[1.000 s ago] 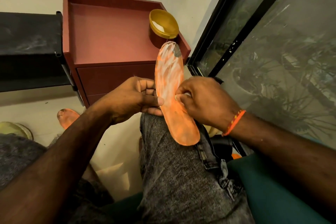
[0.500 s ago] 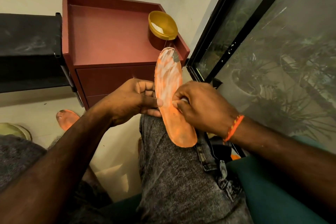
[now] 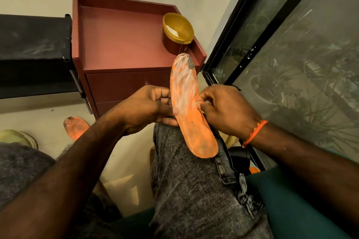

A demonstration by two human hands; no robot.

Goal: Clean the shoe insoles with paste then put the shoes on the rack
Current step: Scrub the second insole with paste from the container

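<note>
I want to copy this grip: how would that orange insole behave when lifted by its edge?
The orange insole looks thin, so probably light and bendy, though it stands straight in the left hand. White paste smears likely make it slippery.

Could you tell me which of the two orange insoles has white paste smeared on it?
The insole held between both hands over the knee; the other insole lies untouched on the floor.

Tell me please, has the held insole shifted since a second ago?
Yes, slightly: the insole has slid down, its tip now farther from the jar.
</note>
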